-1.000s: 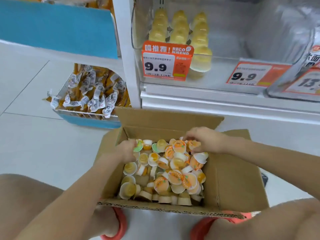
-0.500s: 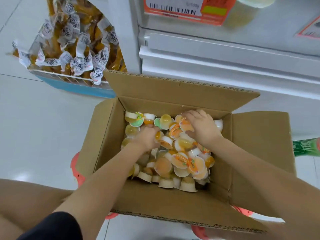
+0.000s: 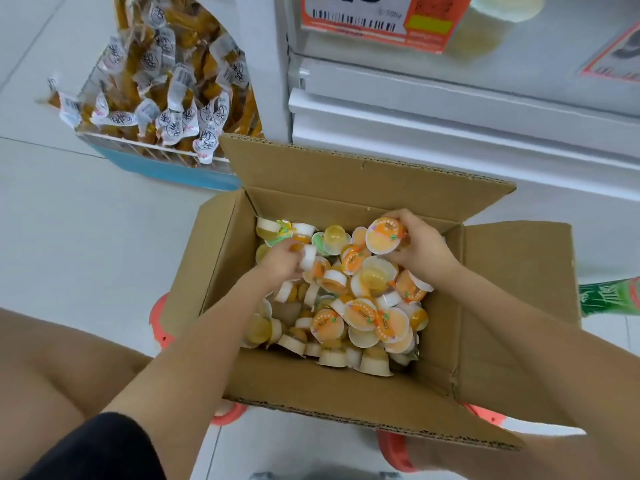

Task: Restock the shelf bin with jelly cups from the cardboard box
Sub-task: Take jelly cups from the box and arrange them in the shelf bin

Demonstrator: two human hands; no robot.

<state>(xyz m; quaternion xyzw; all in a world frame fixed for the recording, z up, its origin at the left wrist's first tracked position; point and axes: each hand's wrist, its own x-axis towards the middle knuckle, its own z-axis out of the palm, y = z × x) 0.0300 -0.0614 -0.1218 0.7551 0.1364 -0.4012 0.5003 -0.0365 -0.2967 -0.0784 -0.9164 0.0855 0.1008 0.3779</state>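
An open cardboard box (image 3: 346, 382) sits on the floor between my knees, its bottom covered with several small orange and yellow jelly cups (image 3: 360, 317). My right hand (image 3: 420, 245) is at the box's far right, closed around an orange-lidded jelly cup (image 3: 384, 236) lifted above the pile. Deeper in on the left, my left hand (image 3: 280, 263) grips a white-based jelly cup (image 3: 308, 257). Only the bottom edge of the clear shelf bin (image 3: 502, 32) shows at the top, with pale yellow cups behind it.
A white shelf base (image 3: 450, 116) runs behind the box, with an orange price tag (image 3: 377, 19) above. At the left a blue-rimmed floor bin (image 3: 166, 168) holds several wrapped orange snacks. A green object (image 3: 609, 299) lies at the right edge. Red sandals show under the box.
The view has tilted down from the shelf to the box. Both hands dug into the pile and closed; my right hand now holds an orange-lidded cup raised above the others.
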